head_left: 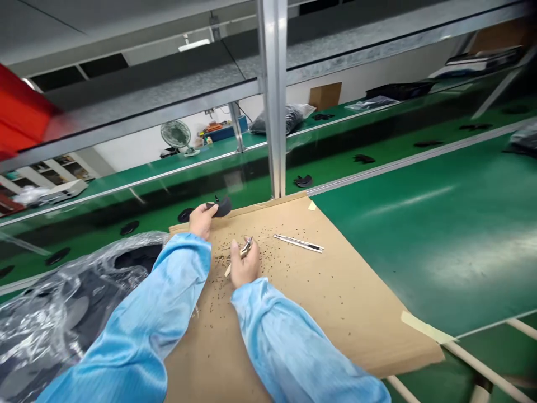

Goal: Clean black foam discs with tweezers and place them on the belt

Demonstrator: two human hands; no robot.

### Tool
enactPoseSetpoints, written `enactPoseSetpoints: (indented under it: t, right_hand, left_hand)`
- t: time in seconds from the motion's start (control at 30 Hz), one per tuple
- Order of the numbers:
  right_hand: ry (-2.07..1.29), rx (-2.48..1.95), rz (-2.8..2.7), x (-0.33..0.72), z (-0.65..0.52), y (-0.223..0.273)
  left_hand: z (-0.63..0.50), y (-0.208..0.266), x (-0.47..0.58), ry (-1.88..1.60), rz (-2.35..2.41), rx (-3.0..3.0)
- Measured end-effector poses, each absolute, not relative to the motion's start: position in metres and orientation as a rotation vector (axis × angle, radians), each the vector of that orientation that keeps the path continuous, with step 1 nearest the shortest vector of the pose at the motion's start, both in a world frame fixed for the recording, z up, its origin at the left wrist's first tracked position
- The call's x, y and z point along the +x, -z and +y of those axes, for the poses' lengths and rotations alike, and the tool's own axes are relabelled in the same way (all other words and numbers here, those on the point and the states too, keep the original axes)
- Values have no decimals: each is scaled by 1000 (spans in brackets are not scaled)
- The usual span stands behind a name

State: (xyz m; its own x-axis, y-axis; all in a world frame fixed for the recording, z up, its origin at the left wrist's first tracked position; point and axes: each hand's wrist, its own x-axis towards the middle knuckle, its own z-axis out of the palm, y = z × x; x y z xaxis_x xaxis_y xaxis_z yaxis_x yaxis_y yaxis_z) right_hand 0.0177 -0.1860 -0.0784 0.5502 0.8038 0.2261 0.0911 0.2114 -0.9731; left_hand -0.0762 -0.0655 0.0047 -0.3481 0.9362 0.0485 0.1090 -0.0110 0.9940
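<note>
My left hand (202, 220) is closed on a black curved plastic part (224, 207), held at the far left edge of the brown paper sheet (310, 313). In my right hand (245, 267) is a small pair of nippers (247, 246) with light-coloured handles; its metal jaws point up and away from me. The two hands are apart, and the nippers do not touch the black part. Small black scraps (222, 263) are scattered over the paper around my right hand. To the right of that hand lies a slim utility knife (298, 243).
At left is a clear plastic bag (84, 302) of black parts. Beyond the paper, a green conveyor belt (331, 170) carries several black parts, with a metal post (274, 101) in front. A green fan (176, 134) stands behind. Tape (425, 327) holds the paper's corner.
</note>
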Motion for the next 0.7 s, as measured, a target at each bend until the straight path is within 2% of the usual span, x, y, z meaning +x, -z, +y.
enactPoseSetpoints:
  t: [0.17, 0.3, 0.47, 0.7]
  right_hand:
    - [-565, -1210, -988, 24, -191, 71]
    - [-440, -1149, -1293, 28, -202, 64]
    - [-446, -1021, -1675, 27, -216, 58]
    - [-312, -989, -2034, 27, -219, 59]
  left_hand:
    - [-171, 3, -132, -1422, 1198, 786]
    - [-221, 27, -148, -1517, 1130, 627]
    - [-235, 49, -151, -1585, 991, 509]
    - [-234, 45, -152, -1510, 906, 511]
